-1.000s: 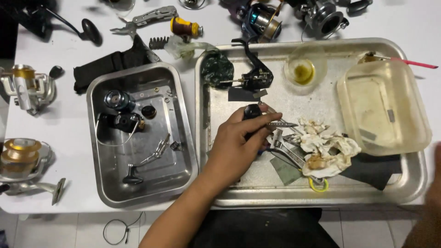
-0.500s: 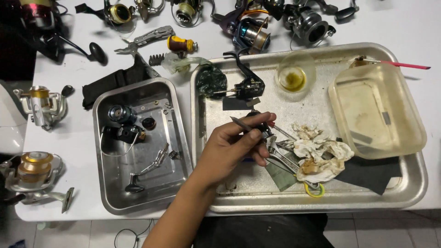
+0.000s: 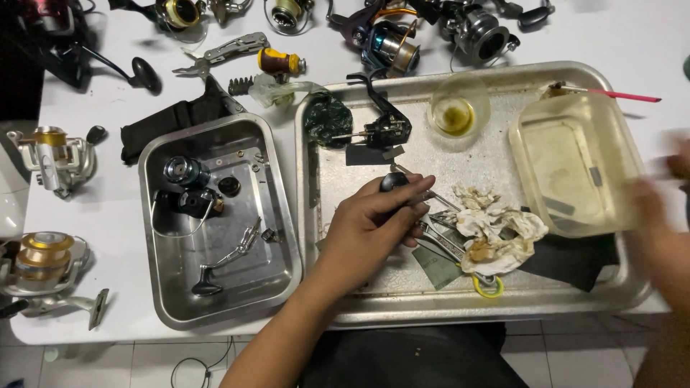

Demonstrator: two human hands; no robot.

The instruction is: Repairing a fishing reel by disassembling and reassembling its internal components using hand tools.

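My left hand [image 3: 374,223] reaches into the large steel tray [image 3: 431,316], its fingers curled around a slim metal part with a round black knob [image 3: 393,181]. Just to its right lie a small wrench [image 3: 438,241] and a crumpled stained tissue [image 3: 496,230]. My right hand [image 3: 650,215] is a blur at the right edge, over the tray's corner beside a cloudy plastic container [image 3: 575,165]; its fingers cannot be made out. A black reel body [image 3: 384,129] and a dark green cover [image 3: 327,118] lie farther back in the tray.
A smaller steel tray [image 3: 154,215] on the left holds a spool, a handle and small parts. A glass bowl of yellow oil [image 3: 458,111] and a red-handled brush [image 3: 611,92] sit at the back. Fishing reels [image 3: 54,154] ring the white table, with pliers [image 3: 223,52] and black cloth [image 3: 172,118].
My right hand has come into view from the right, blurred with motion. My left hand has closed its fingers over the knobbed metal part. The view has shifted slightly.
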